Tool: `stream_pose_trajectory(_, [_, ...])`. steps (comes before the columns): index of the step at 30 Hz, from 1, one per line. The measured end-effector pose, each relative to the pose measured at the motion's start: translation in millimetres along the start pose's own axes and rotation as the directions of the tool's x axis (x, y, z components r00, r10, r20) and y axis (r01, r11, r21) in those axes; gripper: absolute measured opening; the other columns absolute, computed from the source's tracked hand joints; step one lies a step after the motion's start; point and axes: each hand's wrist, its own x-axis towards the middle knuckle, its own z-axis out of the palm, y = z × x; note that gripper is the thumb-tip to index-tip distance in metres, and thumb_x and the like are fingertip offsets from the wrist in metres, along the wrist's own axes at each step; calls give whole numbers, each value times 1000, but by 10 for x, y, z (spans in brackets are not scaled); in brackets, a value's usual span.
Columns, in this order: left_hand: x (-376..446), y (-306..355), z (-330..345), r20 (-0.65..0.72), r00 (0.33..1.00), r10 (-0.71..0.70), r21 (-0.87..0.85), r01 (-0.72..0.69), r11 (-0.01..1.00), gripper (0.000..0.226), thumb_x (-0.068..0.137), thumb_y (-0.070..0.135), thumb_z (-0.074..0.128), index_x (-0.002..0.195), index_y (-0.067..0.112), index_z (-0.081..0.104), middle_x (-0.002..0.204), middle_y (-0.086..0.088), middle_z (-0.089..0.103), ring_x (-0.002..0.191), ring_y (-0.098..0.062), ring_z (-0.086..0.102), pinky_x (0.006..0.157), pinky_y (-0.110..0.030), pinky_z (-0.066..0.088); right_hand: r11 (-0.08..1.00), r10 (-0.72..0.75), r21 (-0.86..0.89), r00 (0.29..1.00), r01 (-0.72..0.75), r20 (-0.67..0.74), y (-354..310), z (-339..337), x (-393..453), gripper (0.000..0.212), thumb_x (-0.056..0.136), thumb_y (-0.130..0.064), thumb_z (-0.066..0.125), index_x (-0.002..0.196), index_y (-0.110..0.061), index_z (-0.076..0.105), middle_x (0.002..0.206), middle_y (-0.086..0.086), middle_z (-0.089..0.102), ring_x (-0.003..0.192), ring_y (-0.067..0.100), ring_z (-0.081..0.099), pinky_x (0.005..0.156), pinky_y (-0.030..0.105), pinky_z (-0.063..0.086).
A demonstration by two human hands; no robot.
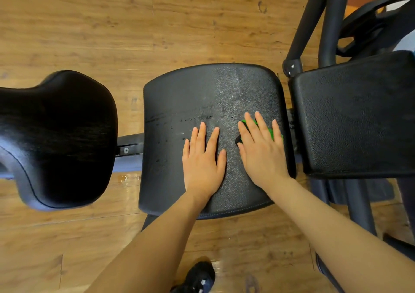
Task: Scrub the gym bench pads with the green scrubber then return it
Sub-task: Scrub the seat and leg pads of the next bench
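Left hand point(203, 157) flat, fingers straight, on the wet middle bench pad point(179, 103); right hand point(260, 148) presses the green scrubber point(268, 130) flat.

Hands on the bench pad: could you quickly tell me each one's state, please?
Left hand: open, flat on the middle pad.
Right hand: open, pressing the green scrubber.
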Motion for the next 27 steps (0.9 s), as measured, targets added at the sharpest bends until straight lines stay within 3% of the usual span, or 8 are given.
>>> stream_pose_trajectory(2, [3,-5,0,-1,1000,-1,2,1,1000,57,96,44,30,149,25,36,159,-8,25,148,-26,17,118,-41,10,999,35,24,999,-35,-10,-32,18,-10,49,93,-24,58,138,-7,52,149,12,45,142,31,36,114,54,29])
stream_pose_trajectory(7, [-2,3,4,-2,1000,-3,-3,3,1000,56,96,43,31,148,24,39,159,-8,27,148,-26,19,118,-43,13,998,61,19,998,-61,11,-101,-4,-174,53,95,-30,34,138,-6,52,149,12,45,141,31,37,113,50,30])
stream_pose_trajectory(15, [-4,2,-9,7,1000,-8,-9,8,1000,57,95,44,30,149,25,38,160,-7,25,148,-26,17,119,-41,10,999,47,21,999,-47,-5,-234,-32,-633,53,95,-29,36,138,-4,53,149,11,46,139,31,40,113,50,27])
stream_pose_trajectory(27, [-4,13,-7,0,1000,-1,-2,1,1000,56,96,44,31,148,25,38,159,-8,26,148,-26,18,118,-43,12,999,-22,-24,999,23,24,81,-22,-174,54,94,-34,36,138,-9,53,150,11,44,142,31,36,116,52,22])
